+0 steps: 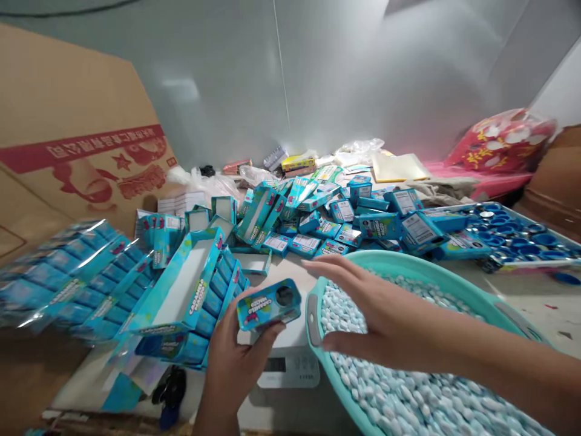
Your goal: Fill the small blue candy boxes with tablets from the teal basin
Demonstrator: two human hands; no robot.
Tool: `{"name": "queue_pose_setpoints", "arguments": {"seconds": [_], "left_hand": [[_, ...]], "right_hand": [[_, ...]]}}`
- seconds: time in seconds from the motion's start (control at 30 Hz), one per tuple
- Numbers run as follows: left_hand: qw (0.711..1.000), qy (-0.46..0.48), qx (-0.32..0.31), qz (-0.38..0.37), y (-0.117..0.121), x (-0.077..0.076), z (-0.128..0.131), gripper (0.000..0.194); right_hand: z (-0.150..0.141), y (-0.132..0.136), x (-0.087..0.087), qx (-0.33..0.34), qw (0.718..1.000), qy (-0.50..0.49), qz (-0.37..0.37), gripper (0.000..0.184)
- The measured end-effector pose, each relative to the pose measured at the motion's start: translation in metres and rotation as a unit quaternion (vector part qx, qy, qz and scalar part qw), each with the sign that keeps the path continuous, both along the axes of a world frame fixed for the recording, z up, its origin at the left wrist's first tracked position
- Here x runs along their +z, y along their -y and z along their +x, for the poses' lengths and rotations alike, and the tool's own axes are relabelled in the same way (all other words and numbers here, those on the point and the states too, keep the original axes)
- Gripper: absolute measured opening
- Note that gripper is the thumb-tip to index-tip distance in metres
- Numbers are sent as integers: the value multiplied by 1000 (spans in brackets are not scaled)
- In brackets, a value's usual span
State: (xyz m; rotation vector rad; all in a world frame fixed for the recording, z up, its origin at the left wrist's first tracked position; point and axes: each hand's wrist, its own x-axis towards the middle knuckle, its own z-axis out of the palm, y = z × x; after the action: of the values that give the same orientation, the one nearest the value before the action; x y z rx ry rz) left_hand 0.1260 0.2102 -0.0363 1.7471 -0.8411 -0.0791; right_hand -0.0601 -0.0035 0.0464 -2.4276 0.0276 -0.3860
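Note:
My left hand holds a small blue candy tin with a round hole in its top, just above a white scale. My right hand hovers flat, fingers stretched out, over a teal basin filled with small pale blue-white candies. Nothing shows in the right hand's fingers. The tin sits just left of the basin's rim.
An open display carton of blue tins stands at the left beside shrink-wrapped packs. A heap of blue tins covers the table behind. A tray of blue lids lies at the right. A large cardboard box stands at the far left.

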Motion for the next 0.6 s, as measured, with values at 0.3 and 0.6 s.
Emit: {"name": "queue_pose_setpoints", "arguments": {"seconds": [0.3, 0.6], "left_hand": [[873, 434, 214, 60, -48, 95, 46, 65], [856, 451, 192, 164, -90, 49, 64, 29]], "right_hand": [[150, -32, 85, -3, 986, 159, 56, 49], [258, -35, 68, -54, 986, 157, 6, 36]]}}
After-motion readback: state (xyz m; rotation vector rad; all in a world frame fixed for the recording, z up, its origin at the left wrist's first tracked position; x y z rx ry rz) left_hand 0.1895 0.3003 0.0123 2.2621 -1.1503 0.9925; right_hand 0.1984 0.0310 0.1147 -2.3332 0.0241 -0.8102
